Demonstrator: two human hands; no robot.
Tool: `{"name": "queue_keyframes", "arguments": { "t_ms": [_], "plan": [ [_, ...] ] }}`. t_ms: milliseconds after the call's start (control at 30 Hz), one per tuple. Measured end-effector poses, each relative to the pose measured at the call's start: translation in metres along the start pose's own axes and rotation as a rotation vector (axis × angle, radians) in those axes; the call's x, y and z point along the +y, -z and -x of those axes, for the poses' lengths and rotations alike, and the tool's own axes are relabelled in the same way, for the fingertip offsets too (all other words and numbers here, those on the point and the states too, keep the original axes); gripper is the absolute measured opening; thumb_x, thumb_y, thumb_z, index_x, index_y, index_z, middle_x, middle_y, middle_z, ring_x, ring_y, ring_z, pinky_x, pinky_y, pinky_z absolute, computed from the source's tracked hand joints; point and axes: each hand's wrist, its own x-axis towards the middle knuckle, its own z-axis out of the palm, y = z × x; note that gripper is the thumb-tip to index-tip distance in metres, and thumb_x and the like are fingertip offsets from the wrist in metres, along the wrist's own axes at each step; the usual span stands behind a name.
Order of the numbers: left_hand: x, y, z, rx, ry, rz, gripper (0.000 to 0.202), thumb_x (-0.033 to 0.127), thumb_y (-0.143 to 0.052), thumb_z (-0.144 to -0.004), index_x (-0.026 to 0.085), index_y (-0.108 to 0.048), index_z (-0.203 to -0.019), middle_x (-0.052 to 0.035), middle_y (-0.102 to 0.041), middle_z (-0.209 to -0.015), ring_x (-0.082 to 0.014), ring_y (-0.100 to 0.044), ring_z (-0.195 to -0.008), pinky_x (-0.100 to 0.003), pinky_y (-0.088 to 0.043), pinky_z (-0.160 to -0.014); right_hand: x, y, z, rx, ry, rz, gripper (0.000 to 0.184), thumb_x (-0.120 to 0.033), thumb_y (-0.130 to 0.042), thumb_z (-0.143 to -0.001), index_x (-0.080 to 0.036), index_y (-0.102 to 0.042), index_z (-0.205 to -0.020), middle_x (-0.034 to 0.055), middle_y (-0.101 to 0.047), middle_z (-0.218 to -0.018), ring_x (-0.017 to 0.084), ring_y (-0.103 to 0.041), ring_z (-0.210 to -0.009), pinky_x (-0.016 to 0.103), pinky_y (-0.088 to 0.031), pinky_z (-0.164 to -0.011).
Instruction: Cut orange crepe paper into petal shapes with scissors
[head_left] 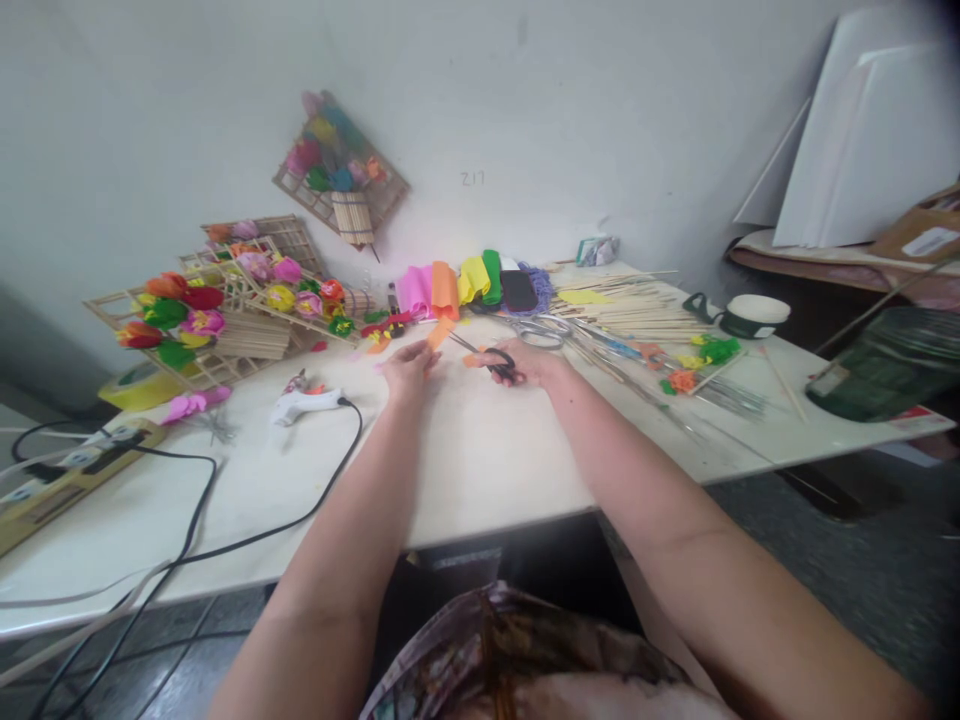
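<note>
My left hand (409, 368) pinches a small orange paper piece (440, 333) above the white table (480, 460). My right hand (529, 362) grips black-handled scissors (491, 358), whose blades point left toward the orange paper. Both hands work close together near the table's middle, in front of a row of folded coloured paper sheets (457, 283) in pink, orange, yellow and green.
A white glue gun (304, 402) with a black cord lies left of my hands. Wooden stick frames with paper flowers (225, 305) stand at the left. Bundles of wooden sticks (630, 300), another pair of scissors (541, 331) and a tape roll (750, 315) lie at the right. A power strip (67, 470) sits far left.
</note>
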Motion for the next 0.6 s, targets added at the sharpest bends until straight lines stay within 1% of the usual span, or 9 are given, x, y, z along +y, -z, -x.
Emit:
{"name": "queue_keyframes", "arguments": {
  "t_ms": [200, 433, 600],
  "plan": [
    [0.0013, -0.0014, 0.0047, -0.099, 0.031, 0.015, 0.016, 0.006, -0.07, -0.062, 0.009, -0.063, -0.075, -0.0017, -0.065, -0.066, -0.0134, -0.066, -0.063, -0.038, -0.054, -0.084, -0.0013, -0.0088, 0.0037, -0.019, 0.028, -0.006, 0.029, -0.039, -0.063, -0.08, -0.011, -0.061, -0.088, -0.0023, -0.057, -0.049, 0.003, -0.044, -0.033, 0.013, -0.023, -0.028],
    [0.0008, -0.0015, 0.0065, -0.162, 0.07, 0.014, 0.019, 0.006, -0.074, -0.06, 0.008, -0.064, -0.077, -0.0043, -0.065, -0.07, -0.0149, -0.067, -0.065, -0.039, -0.054, -0.086, 0.0001, -0.0107, 0.002, -0.009, 0.033, -0.067, 0.028, -0.039, -0.065, -0.078, -0.012, -0.061, -0.085, -0.0034, -0.054, -0.049, 0.003, -0.043, -0.034, 0.013, -0.024, -0.029],
    [-0.0031, 0.0009, 0.003, -0.193, 0.057, 0.004, 0.023, 0.01, -0.076, -0.058, 0.008, -0.065, -0.078, -0.0057, -0.065, -0.074, -0.0176, -0.068, -0.073, -0.04, -0.053, -0.087, -0.0001, -0.0111, 0.0021, 0.001, 0.01, -0.102, 0.026, -0.037, -0.063, -0.08, -0.012, -0.062, -0.086, -0.0046, -0.05, -0.047, 0.003, -0.039, -0.033, 0.013, -0.027, -0.031]
  ]
}}
